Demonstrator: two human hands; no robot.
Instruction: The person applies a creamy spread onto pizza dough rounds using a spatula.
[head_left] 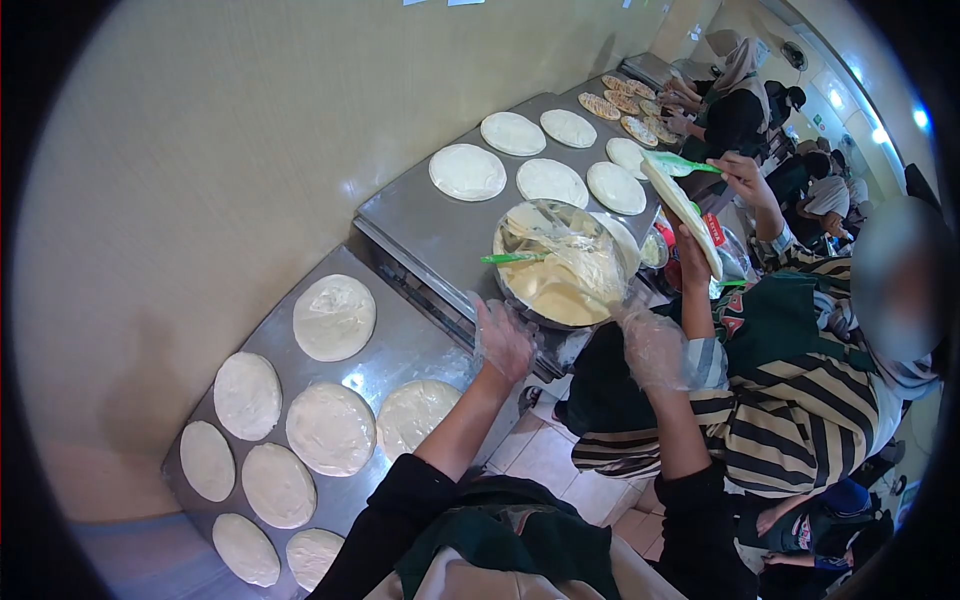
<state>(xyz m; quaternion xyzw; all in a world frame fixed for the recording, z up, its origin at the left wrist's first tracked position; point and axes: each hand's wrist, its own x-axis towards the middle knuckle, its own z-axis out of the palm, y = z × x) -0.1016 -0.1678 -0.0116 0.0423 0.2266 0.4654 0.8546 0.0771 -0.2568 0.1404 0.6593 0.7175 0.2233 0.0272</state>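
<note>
A metal bowl (560, 262) of pale creamy batter stands at the near edge of the far metal table. Crumpled clear plastic lies over part of it, and a green-handled spatula (515, 257) rests inside. Beside the bowl's near left side is my left hand (505, 338), in a clear plastic glove, open with fingers apart. My right hand (655, 347), gloved the same way, is at the bowl's right rim. Its fingers are blurred; whether they grip the rim or the plastic I cannot tell. Round flat doughs (331, 429) coated in pale cream lie on the near metal table (365, 385).
On the right, a person in a striped top holds a dough round (685, 215) and a green spatula (680, 164). More rounds (467, 172) cover the far table (400, 215), with topped ones (600, 106) farther back. Other people stand behind. A wall runs along the left.
</note>
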